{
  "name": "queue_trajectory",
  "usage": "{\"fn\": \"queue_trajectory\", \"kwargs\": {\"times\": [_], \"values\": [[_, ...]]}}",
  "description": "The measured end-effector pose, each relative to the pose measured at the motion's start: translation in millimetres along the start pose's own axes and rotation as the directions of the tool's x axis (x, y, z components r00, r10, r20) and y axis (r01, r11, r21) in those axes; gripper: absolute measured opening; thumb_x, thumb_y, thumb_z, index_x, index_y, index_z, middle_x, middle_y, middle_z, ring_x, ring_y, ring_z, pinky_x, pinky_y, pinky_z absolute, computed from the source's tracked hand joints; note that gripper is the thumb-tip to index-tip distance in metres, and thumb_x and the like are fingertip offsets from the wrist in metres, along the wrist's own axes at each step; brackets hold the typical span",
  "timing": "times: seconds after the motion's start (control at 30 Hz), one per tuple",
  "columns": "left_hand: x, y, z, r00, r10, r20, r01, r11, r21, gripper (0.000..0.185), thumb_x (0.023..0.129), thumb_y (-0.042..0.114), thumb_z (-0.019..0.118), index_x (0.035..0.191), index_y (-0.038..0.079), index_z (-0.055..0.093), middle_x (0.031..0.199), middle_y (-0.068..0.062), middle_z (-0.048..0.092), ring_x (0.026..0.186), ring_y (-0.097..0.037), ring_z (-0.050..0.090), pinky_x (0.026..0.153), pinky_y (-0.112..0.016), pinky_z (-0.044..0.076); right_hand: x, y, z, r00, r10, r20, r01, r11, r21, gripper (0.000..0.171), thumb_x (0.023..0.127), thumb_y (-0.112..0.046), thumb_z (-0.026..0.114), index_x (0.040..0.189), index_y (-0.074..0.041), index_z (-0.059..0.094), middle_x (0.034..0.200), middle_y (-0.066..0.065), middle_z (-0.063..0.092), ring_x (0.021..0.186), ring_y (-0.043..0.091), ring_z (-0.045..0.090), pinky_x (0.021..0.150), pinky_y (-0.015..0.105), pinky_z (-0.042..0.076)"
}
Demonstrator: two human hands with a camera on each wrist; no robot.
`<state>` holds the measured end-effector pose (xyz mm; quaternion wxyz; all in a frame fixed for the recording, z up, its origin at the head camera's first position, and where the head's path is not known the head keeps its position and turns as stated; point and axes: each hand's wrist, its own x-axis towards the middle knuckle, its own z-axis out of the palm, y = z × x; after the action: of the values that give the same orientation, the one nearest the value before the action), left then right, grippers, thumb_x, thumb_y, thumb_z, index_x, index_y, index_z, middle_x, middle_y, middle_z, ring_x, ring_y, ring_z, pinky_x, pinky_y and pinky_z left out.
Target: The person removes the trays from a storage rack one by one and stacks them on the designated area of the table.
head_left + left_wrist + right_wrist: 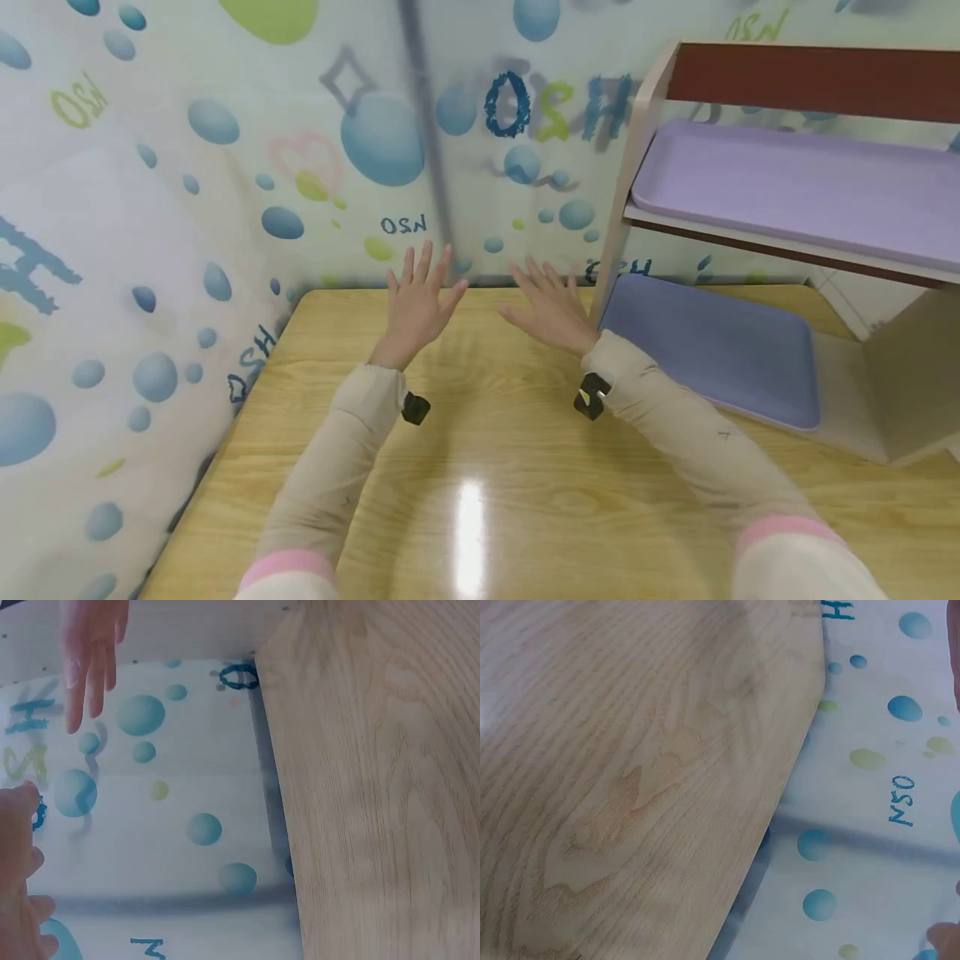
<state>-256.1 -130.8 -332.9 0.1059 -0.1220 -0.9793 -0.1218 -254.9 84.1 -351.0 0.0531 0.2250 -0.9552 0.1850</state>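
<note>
Both hands are hovering over the far end of the table (525, 467), palms down, holding nothing. The left hand (417, 302) is reaching toward the curtain (225, 208) with its fingers straight and spread wide, the tips showing against the bubble print just past the table's far edge. The right hand (550, 306) is sitting near it, apart from it, fingers likewise straight and fanned out, the thumb pointing toward the left hand. Neither hand is touching anything that the views are showing; whether the palms are resting on the wood or floating above it, I cannot tell.

Just to the right of the right hand a shelf (637, 167) is standing on the table, its upright post close beside the hand's fingers. 2 trays are lying in it: a blue tray (720, 350) on the bottom level, nearest the right wrist, and a lilac tray (810, 187) on the level above.

In the left wrist view the right hand's fingers (86, 667) are hanging straight at the upper left, over the curtain, with the table's edge running down the middle. The right wrist view is showing mostly bare wood grain and the curtain beyond the table's edge.

Beige sleeves (337, 467) with pink cuffs are covering both arms.
</note>
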Motion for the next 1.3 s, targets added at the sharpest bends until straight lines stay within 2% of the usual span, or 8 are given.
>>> {"fn": "queue_trajectory", "kwargs": {"times": [0.2, 0.4, 0.67, 0.97, 1.03, 1.13, 1.23, 1.3], "values": [[-12.3, 5.7, -0.5, 0.995, 0.059, -0.085, -0.062, 0.998, -0.029, 0.062, 0.090, 0.051, 0.031, 0.143, 0.022, 0.013, 0.147, -0.010, 0.009, 0.132, -0.026, -0.008, 0.100, -0.060, 0.002, -19.6, -2.3, -3.9, 0.991, -0.129, -0.015, 0.130, 0.985, 0.111, 0.075, 0.084, -0.048, 0.050, 0.142, -0.015, 0.016, 0.147, 0.010, 0.003, 0.132, 0.032, 0.002, 0.100, 0.059, -0.001], [-20.5, 16.6, -1.5, 0.975, 0.106, -0.193, -0.125, 0.988, -0.087, 0.061, 0.091, 0.044, 0.038, 0.143, 0.020, 0.017, 0.146, -0.010, 0.012, 0.133, -0.029, 0.000, 0.099, -0.061, 0.007, -43.4, 1.0, -14.6, 0.964, -0.241, -0.111, 0.261, 0.934, 0.244, 0.075, 0.082, -0.033, 0.060, 0.142, -0.013, 0.019, 0.147, 0.008, 0.006, 0.132, 0.028, 0.006, 0.100, 0.058, 0.006], [-32.8, 39.2, 4.5, 0.953, 0.192, -0.236, -0.248, 0.938, -0.242, 0.060, 0.092, 0.041, 0.039, 0.142, 0.017, 0.018, 0.146, -0.010, 0.014, 0.133, -0.027, 0.001, 0.098, -0.062, 0.008, -85.6, 18.6, -30.7, 0.980, -0.167, -0.111, 0.196, 0.911, 0.364, 0.077, 0.084, -0.029, 0.058, 0.143, -0.020, 0.010, 0.147, 0.002, 0.001, 0.132, 0.030, 0.010, 0.096, 0.061, 0.017], [-41.9, 68.4, 9.9, 0.891, 0.288, -0.351, -0.393, 0.875, -0.281, 0.065, 0.090, 0.056, 0.022, 0.140, 0.015, 0.027, 0.146, -0.008, 0.015, 0.133, -0.020, 0.003, 0.101, -0.056, 0.010, -135.4, 43.0, -50.1, 0.980, -0.066, -0.187, 0.135, 0.915, 0.380, 0.075, 0.081, -0.018, 0.064, 0.142, -0.022, 0.019, 0.145, 0.005, 0.018, 0.129, 0.032, 0.020, 0.096, 0.057, 0.023], [-42.4, 75.3, 8.0, 0.871, 0.308, -0.382, -0.430, 0.853, -0.295, 0.064, 0.090, 0.055, 0.023, 0.139, 0.014, 0.029, 0.145, -0.010, 0.017, 0.133, -0.020, 0.004, 0.102, -0.054, 0.011, -147.3, 46.4, -58.4, 0.968, -0.048, -0.246, 0.137, 0.922, 0.361, 0.075, 0.079, -0.012, 0.065, 0.141, -0.021, 0.023, 0.143, 0.006, 0.023, 0.126, 0.032, 0.026, 0.096, 0.053, 0.026], [-40.3, 86.0, 1.7, 0.842, 0.342, -0.417, -0.486, 0.816, -0.312, 0.063, 0.091, 0.053, 0.024, 0.139, 0.012, 0.029, 0.146, -0.010, 0.015, 0.133, -0.020, 0.006, 0.104, -0.050, 0.011, -163.8, 52.9, -73.0, 0.941, -0.026, -0.336, 0.142, 0.935, 0.325, 0.077, 0.076, -0.004, 0.067, 0.140, -0.020, 0.026, 0.140, 0.008, 0.030, 0.124, 0.022, 0.032, 0.099, 0.033, 0.031], [-34.1, 97.4, -7.5, 0.823, 0.378, -0.425, -0.529, 0.783, -0.327, 0.061, 0.092, 0.049, 0.027, 0.140, 0.013, 0.026, 0.147, -0.006, 0.010, 0.133, -0.018, 0.004, 0.105, -0.045, 0.009, -178.0, 59.9, -89.3, 0.902, -0.018, -0.432, 0.164, 0.939, 0.304, 0.078, 0.072, 0.005, 0.066, 0.138, -0.016, 0.030, 0.138, 0.007, 0.034, 0.123, 0.010, 0.034, 0.096, 0.015, 0.030], [-27.5, 105.2, -13.3, 0.807, 0.411, -0.425, -0.561, 0.759, -0.331, 0.058, 0.092, 0.043, 0.034, 0.141, 0.012, 0.024, 0.147, -0.006, 0.008, 0.133, -0.017, 0.002, 0.106, -0.041, 0.007, -187.0, 64.4, -101.6, 0.873, -0.013, -0.488, 0.184, 0.935, 0.303, 0.076, 0.071, 0.010, 0.065, 0.137, -0.012, 0.033, 0.137, 0.007, 0.036, 0.122, 0.009, 0.035, 0.095, 0.013, 0.030]]}}
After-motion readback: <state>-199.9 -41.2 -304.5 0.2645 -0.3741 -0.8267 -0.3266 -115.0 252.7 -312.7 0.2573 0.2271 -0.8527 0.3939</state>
